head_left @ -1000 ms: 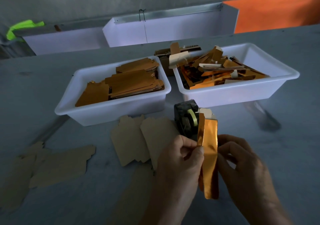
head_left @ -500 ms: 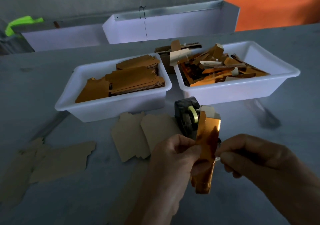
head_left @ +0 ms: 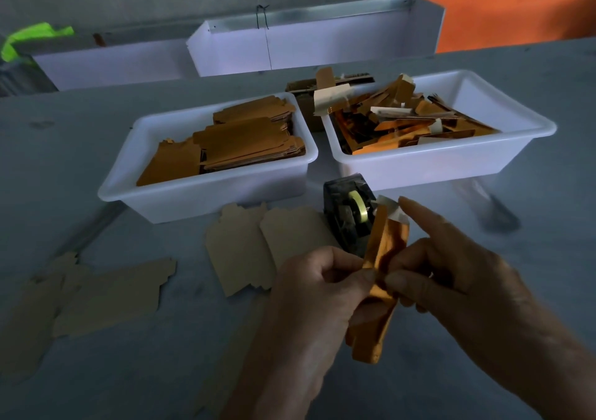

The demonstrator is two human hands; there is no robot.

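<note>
Nearest you, your left hand (head_left: 316, 290) pinches a narrow gold box (head_left: 385, 248) at mid-length between thumb and curled fingers. Your right hand (head_left: 458, 287) pinches the same box from the opposite edge, with its forefinger stretched out towards the white flap (head_left: 392, 208) at the box's upper end. The box is held clear of the grey table (head_left: 548, 258), nearly upright, with its lower end hanging between your wrists. Just behind the box stands a black tape dispenser (head_left: 343, 222) with a pale roll in it. To its left, flat brown card blanks (head_left: 238, 251) lie overlapping on the table, and more blanks (head_left: 106, 297) lie further left, well apart from the hands. Beyond these stand two white tubs side by side. The left tub (head_left: 206, 197) holds a stack of flat gold blanks (head_left: 245, 138), and the right tub (head_left: 435, 168) holds a loose heap of folded gold boxes (head_left: 403, 122). A brown carton (head_left: 303, 96) shows behind the gap between the tubs. At the far edge run white troughs (head_left: 322, 42), with an orange panel (head_left: 516, 13) to the right and a bright green object (head_left: 35, 35) to the left.
</note>
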